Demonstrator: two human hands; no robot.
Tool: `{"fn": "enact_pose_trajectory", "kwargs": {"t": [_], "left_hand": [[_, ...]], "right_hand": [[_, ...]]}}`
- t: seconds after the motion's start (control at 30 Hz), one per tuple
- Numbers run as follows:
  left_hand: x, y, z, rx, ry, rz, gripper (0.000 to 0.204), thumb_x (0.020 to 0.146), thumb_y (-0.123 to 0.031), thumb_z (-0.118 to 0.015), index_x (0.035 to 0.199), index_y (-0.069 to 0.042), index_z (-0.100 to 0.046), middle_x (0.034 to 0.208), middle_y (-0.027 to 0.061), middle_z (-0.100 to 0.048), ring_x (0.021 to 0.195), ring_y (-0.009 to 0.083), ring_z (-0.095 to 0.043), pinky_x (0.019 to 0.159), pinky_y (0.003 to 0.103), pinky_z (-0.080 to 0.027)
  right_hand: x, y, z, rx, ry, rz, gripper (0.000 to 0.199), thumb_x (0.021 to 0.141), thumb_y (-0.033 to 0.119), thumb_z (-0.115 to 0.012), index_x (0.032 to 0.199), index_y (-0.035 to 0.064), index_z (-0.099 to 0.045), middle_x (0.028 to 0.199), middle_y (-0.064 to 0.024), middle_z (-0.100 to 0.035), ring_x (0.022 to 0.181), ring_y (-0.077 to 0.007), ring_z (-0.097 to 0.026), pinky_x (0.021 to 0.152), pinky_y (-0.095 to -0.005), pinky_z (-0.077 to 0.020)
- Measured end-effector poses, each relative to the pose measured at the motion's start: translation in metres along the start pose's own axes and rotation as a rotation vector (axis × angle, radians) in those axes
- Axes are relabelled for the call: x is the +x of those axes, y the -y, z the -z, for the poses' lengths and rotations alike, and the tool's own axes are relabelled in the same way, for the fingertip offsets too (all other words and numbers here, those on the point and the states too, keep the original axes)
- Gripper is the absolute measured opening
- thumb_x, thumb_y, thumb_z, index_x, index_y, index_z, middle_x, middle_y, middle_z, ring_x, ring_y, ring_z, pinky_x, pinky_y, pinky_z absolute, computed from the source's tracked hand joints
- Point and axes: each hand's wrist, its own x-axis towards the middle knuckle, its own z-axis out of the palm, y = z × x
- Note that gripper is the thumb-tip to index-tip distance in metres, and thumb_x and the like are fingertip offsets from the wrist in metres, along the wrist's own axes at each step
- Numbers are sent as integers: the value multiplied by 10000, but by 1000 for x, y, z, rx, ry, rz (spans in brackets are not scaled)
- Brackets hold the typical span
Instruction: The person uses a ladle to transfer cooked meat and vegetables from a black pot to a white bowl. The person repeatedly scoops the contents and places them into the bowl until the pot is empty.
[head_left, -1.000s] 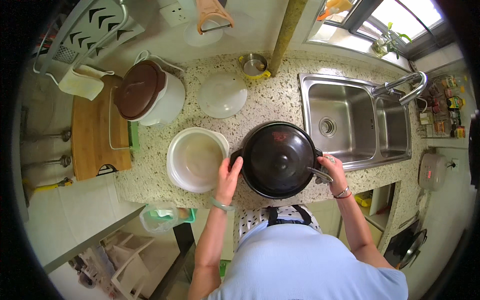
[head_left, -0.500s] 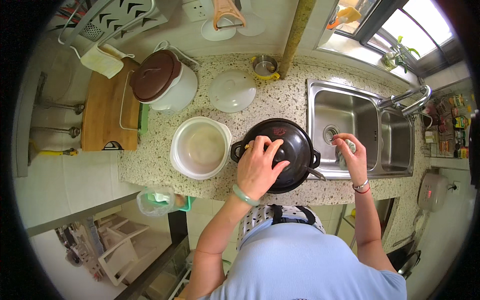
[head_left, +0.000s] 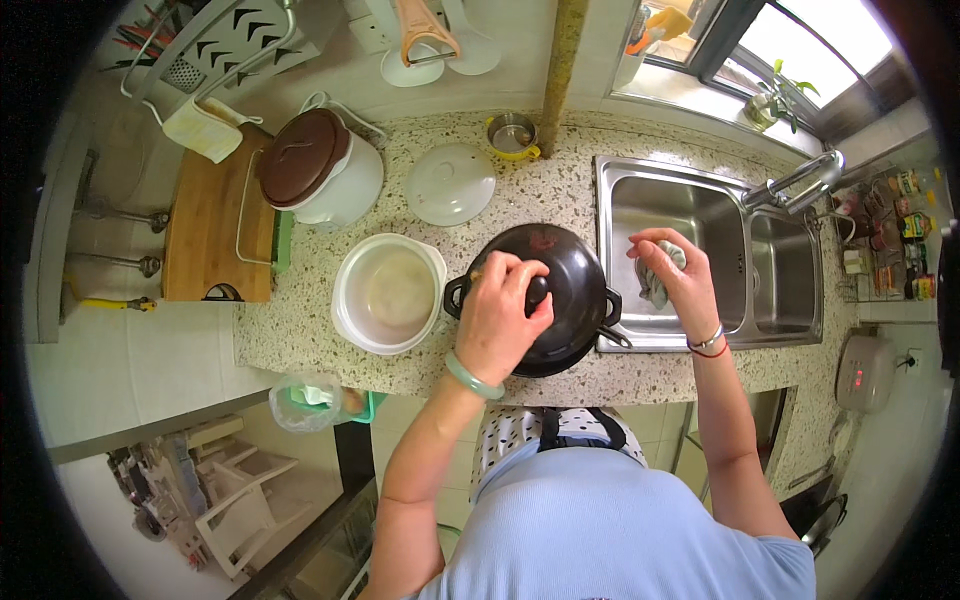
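A black pot with two side handles (head_left: 613,307) stands on the counter, covered by its glossy black lid (head_left: 570,262). My left hand (head_left: 497,312) reaches over the lid, thumb and fingers closed around its round knob (head_left: 537,291). From under the lid's right edge a dark utensil handle (head_left: 615,338) sticks out; its other end is hidden. In my right hand (head_left: 690,285), above the sink's near left part, is a bunched grey-white cloth (head_left: 660,270). Left of the pot sits an uncovered white pot (head_left: 390,295) with something pale and cloudy inside.
A glass-like pale lid (head_left: 451,184) and a small yellow-handled metal pan (head_left: 512,135) lie behind the pots. A white cooker with brown lid (head_left: 304,160) and a wooden cutting board (head_left: 215,225) stand left. The double sink (head_left: 745,340) with faucet (head_left: 800,183) is right. A pipe (head_left: 562,75) rises behind.
My left hand has closed around the lid's knob, where its fingers were more spread before. My right hand with the cloth has moved a little left and up, closer to the pot.
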Motion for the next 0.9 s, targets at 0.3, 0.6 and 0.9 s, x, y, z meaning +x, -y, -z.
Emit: {"fn": "enact_pose_trajectory", "kwargs": {"t": [0.3,0.6,0.9], "left_hand": [[128,-18,14,3,116,-191,260,750,-183,-768,986,-109,-687,932,118,-599,840,273,-615,786,364,-510],[198,49,-97,29,392,-144,312,673,-239,-779,923,-68,-705,922,172,-633,910,320,-639,867,395,-520],[210,93,-153,128,596,-5,349,667,-183,-806,964,-56,-674,1093,210,-586,1028,384,-609,925,429,-508]], "right_hand": [[29,11,36,429,-175,-2,377,933,217,-618,1247,9,-593,1085,-64,-652,898,-121,-608,809,-261,-494],[57,-100,47,533,-334,-231,495,843,-16,-581,1328,-40,-483,1143,-100,-627,1015,-182,-614,900,-331,-512],[46,-142,13,112,-205,-461,488,762,149,-807,1221,85,-657,1080,-63,-660,924,-150,-614,845,-278,-501]]}}
